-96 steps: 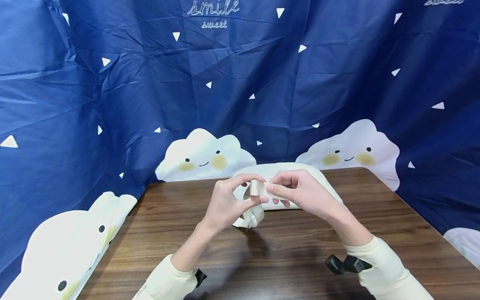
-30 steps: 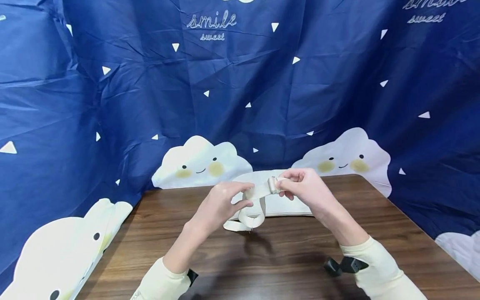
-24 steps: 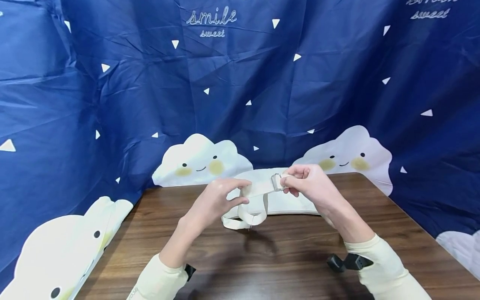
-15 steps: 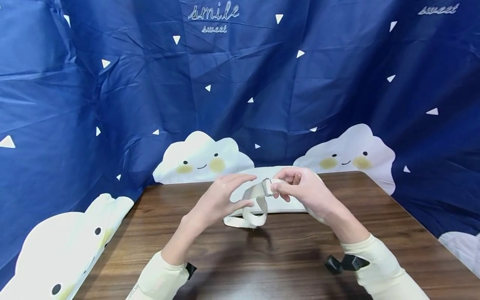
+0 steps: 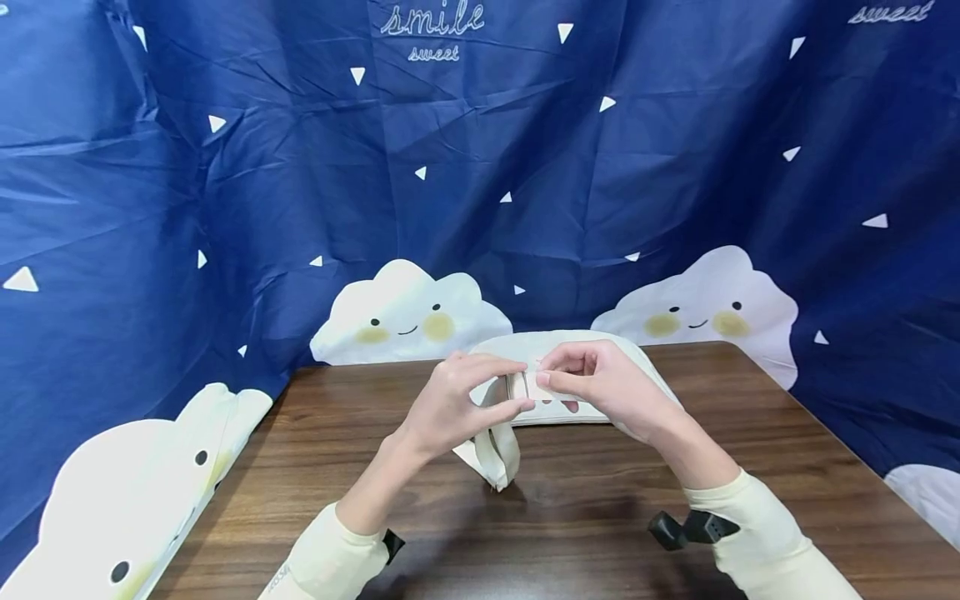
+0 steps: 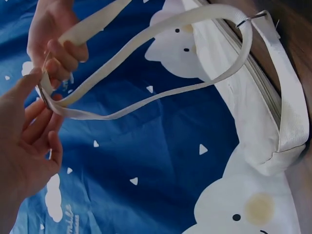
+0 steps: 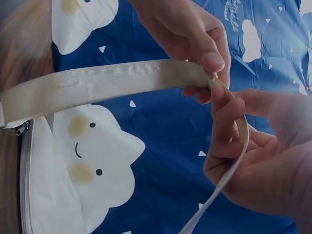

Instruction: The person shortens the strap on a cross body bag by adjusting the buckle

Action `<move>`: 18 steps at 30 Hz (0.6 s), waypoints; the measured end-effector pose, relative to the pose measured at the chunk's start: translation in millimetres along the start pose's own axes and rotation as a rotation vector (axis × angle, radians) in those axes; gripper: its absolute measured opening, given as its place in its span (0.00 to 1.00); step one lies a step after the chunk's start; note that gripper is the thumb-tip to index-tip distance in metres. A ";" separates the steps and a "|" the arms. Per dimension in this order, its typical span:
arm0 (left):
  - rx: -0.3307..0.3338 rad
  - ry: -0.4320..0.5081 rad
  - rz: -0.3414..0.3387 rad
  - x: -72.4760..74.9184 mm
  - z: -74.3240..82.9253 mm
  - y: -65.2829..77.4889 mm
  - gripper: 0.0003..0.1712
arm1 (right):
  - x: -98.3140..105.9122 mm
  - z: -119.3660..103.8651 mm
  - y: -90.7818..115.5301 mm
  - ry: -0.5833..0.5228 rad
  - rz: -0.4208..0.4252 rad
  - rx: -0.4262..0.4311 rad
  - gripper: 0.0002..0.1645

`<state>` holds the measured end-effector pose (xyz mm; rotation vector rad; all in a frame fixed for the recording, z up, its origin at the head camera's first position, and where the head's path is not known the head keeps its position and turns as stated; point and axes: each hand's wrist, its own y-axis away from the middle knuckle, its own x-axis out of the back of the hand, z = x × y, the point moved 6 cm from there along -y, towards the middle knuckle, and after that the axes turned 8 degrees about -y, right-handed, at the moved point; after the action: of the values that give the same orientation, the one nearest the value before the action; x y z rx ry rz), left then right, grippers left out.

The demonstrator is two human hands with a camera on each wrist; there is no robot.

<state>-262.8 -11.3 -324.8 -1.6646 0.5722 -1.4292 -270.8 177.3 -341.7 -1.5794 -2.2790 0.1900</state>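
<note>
A white zippered bag with a long cream webbing strap lies at the table's far side, behind both hands in the head view. My left hand pinches the strap's metal slider buckle between thumb and fingertips. On the right of the buckle, my right hand pinches the webbing between thumb and forefinger; its other fingers curl beneath. Below the left hand, a loop of strap hangs close over the wood. The left wrist view shows the strap running back to a metal ring at the bag's end.
The brown wooden table has its far edge against a blue curtain printed with smiling clouds and triangles. More of this cloth hangs along the left edge. Black wrist devices sit at the sleeves.
The left fingers were spread apart from the buckle half a second ago and now close on its edges. The right hand keeps pinching the webbing. The hanging loop has narrowed and dropped lower.
</note>
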 end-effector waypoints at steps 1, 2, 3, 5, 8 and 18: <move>-0.013 -0.018 -0.014 -0.7 0.9 0.7 0.23 | 0.5 -0.4 0.5 0.017 0.003 -0.002 0.09; -0.025 -0.035 -0.024 -1.3 1.9 1.4 0.23 | 0.7 -1.1 1.1 0.033 0.003 -0.003 0.09; -0.038 -0.051 -0.030 -1.8 3.0 1.9 0.23 | 0.5 -1.5 1.4 0.050 0.001 -0.005 0.09; -0.056 -0.077 -0.034 -1.9 5.5 2.3 0.24 | -0.3 -2.8 2.0 0.080 -0.001 -0.006 0.08; -0.071 -0.093 -0.032 -1.3 8.4 1.8 0.24 | -0.8 -4.7 2.6 0.116 0.008 -0.001 0.06; -0.075 -0.093 -0.025 -1.1 11.4 -0.1 0.24 | -4.2 -8.2 1.3 0.096 0.006 0.081 0.04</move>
<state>-252.1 -6.9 -325.2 -1.7935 0.5604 -1.3547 -265.4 173.2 -335.4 -1.5212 -2.1667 0.2007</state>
